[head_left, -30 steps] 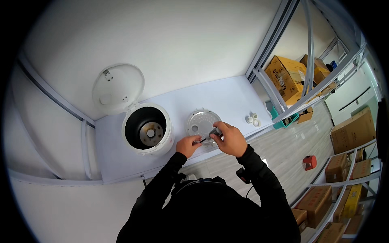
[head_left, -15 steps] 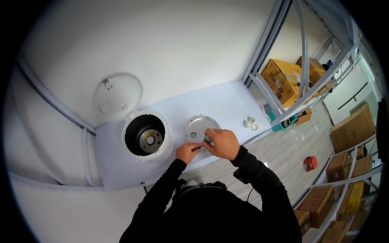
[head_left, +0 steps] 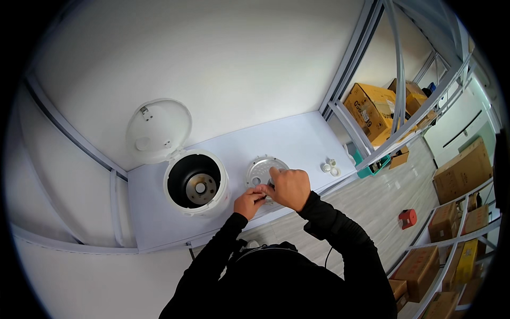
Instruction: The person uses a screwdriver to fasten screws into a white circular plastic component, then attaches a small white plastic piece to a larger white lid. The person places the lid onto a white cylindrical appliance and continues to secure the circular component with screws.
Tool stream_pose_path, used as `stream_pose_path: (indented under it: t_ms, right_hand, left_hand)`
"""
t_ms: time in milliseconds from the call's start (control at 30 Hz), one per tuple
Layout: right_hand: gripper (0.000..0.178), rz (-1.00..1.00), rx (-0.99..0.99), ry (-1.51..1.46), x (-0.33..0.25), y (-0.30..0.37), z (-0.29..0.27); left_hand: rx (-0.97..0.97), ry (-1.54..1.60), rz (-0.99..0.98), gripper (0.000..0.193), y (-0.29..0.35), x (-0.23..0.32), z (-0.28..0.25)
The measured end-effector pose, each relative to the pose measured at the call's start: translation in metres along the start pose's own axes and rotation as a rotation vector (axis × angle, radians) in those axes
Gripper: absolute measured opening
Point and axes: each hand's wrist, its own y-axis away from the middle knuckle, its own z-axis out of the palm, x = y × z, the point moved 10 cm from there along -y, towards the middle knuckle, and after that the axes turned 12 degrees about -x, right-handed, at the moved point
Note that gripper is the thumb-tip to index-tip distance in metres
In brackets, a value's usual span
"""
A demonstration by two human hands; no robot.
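Observation:
A white rice cooker (head_left: 223,192) stands on the left of the white table, its lid (head_left: 169,122) raised toward the wall. Its dark inside shows a metal heating plate (head_left: 201,189). Right of it lies a round metal inner lid (head_left: 258,169) with many small holes. At this disc's near edge my left hand (head_left: 247,203) pinches something small that the fingers hide. Next to it and partly over the disc, my right hand (head_left: 292,189) is closed, fingers curled around something I cannot make out. The fingertips of both hands meet.
Several small white round parts (head_left: 330,167) sit near the table's right end. The white table (head_left: 297,133) backs onto a wall, with metal frame posts at both ends. Cardboard boxes (head_left: 419,263) fill shelves at right; a red object (head_left: 407,218) lies on the floor.
The view has shifted slightly, so the cooker and disc appear a little lower and further right. Both hands stay together at the disc's near edge, with the right hand turned slightly.

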Motion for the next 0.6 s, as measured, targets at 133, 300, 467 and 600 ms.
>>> stream_pose_path:
  t_ms: [133, 300, 467, 600]
  right_hand:
    - [0.04, -0.162, 0.164, -0.158, -0.01, 0.005, -0.016]
    - [0.04, -0.165, 0.119, -0.221, -0.003, 0.003, 0.0]
    - [0.034, -0.081, 0.069, -0.11, -0.003, 0.0, -0.001]
    - [0.037, -0.082, 0.104, -0.015, -0.005, -0.002, -0.004]
  left_hand:
    - [0.008, 0.008, 0.003, 0.02, 0.0, -0.002, 0.0]
    - [-0.031, -0.038, -0.01, 0.019, -0.004, -0.003, 0.001]
    - [-0.055, -0.04, -0.015, 0.02, -0.003, -0.004, 0.002]
    - [-0.04, -0.028, -0.004, 0.019, -0.001, -0.005, 0.001]
